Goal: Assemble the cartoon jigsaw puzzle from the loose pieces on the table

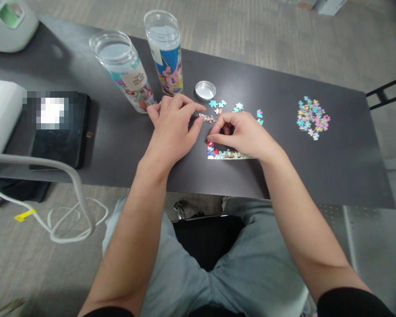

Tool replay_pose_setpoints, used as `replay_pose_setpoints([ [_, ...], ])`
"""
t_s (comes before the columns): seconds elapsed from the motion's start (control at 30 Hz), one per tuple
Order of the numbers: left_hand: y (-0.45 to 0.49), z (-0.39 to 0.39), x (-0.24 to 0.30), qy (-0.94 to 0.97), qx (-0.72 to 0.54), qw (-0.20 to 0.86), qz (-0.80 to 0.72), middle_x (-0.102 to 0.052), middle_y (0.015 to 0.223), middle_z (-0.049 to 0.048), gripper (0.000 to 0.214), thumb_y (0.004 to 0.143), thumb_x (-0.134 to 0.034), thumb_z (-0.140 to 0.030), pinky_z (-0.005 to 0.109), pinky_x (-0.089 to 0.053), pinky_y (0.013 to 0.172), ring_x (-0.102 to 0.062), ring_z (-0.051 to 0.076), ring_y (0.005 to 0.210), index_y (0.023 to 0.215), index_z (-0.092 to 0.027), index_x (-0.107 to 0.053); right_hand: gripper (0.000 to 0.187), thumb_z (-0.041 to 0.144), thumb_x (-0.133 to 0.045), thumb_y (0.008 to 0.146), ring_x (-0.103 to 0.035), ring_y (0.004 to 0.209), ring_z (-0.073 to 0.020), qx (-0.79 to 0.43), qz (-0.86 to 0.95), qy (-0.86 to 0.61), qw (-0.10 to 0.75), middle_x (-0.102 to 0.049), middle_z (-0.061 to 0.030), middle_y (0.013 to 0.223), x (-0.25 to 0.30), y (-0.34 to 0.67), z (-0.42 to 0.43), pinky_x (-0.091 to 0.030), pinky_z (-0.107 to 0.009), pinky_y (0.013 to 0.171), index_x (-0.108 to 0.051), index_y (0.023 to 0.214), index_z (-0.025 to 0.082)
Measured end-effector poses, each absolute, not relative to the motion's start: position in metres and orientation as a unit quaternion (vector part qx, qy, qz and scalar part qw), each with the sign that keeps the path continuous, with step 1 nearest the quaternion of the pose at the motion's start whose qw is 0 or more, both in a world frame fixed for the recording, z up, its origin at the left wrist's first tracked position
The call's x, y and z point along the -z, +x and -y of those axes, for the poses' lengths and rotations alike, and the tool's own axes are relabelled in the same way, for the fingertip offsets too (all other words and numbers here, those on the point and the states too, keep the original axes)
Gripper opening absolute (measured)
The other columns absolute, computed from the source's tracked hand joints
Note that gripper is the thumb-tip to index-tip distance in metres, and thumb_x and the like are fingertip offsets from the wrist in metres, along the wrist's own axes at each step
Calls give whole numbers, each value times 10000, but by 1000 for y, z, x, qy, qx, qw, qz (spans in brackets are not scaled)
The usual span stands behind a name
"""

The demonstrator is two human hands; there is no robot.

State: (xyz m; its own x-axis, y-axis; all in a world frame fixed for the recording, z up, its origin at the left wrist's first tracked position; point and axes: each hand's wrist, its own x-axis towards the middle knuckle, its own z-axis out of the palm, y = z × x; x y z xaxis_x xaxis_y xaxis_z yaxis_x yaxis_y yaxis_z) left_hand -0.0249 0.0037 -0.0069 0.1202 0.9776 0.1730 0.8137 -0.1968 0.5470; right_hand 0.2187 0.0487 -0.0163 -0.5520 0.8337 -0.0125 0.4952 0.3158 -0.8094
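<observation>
Both hands [172, 127] are among puzzle pieces [213, 104] on a dark table [345, 169].

Pale blue-grey fabric trousers [257, 257]: creased, central seam visible. Left of the trousers: black fabric left sleeve [108, 312], partly in frame. Right of the trousers: black fabric right sleeve [346, 303], curved edge. Left hand [173, 125], right hand [240, 134]: bare.

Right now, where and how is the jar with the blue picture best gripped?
Likely the middle of its body, from the right: this jar is an upright cylinder, the other jar stands to its left, the left hand is near its base, and the round lid to its right lies low.
</observation>
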Motion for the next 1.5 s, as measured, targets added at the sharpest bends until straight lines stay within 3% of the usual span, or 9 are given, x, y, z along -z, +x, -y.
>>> replay_pose_setpoints([
  [0.2,-25,-4,6,729,-253,172,-613,-831,1600,117,376,1195,-618,-384,842,-403,1402,-651,520,1612,1455,-413,-887,196,302,-1068,977,-642,862,-207,-324,814,-428,221,-818,-19,986,18,219,-49,-441,-430,922,-880,960,249],
  [0.43,-25,0,1,738,-244,178,-603,-815,1611,113,338,1138,-785,-411,827,-408,1417,-637,526,1627,1465,-412,-872,353,623,-1022,1104,-644,870,-255,-305,773,-470,297,-826,-52,1040,8,248,-63,-505,-440,854,-897,1121,294],
  [0.63,-26,3,1,768,-234,186,-566,-792,1644,108,374,1091,-902,-445,826,-412,1405,-614,516,1632,1458,-391,-859,166,437,-1033,1034,-691,857,-260,-246,793,-497,252,-892,-68,1072,1,285,-69,-581,-494,927,-943,1028,298],
  [0.77,-29,2,4,773,-233,181,-562,-792,1637,102,405,1077,-926,-441,821,-422,1393,-605,507,1622,1473,-391,-858,202,477,-1032,1018,-730,862,-263,-245,788,-517,229,-925,-68,1075,0,299,-67,-604,-488,924,-952,1057,296],
  [0.93,-30,0,6,771,-236,178,-564,-800,1605,106,379,1069,-918,-443,829,-425,1388,-619,506,1596,1440,-391,-868,270,538,-1026,1025,-735,856,-274,-217,777,-547,224,-928,-89,1076,-2,310,-65,-601,-478,878,-953,1069,282],
  [1.1,-29,-1,2,754,-247,180,-582,-815,1581,112,313,1117,-827,-441,847,-413,1396,-632,512,1593,1422,-395,-879,216,461,-1060,1014,-774,934,-303,-183,798,-534,210,-906,-88,1144,8,305,-67,-588,-533,991,-943,1098,300],
  [1.3,-28,-4,2,742,-257,178,-592,-831,1583,117,294,1138,-776,-461,874,-416,1405,-613,525,1617,1408,-407,-879,315,507,-1092,978,-794,1065,-369,-155,782,-556,235,-873,-113,1174,18,309,-69,-588,-599,1076,-871,1055,297],
  [1.5,-27,-6,1,738,-251,185,-598,-820,1603,131,303,1140,-771,-484,915,-383,1418,-605,551,1640,1408,-401,-885,266,381,-1050,923,-730,924,-295,-180,773,-567,221,-828,-70,1066,12,307,-65,-573,-554,1041,-832,1040,281],
])
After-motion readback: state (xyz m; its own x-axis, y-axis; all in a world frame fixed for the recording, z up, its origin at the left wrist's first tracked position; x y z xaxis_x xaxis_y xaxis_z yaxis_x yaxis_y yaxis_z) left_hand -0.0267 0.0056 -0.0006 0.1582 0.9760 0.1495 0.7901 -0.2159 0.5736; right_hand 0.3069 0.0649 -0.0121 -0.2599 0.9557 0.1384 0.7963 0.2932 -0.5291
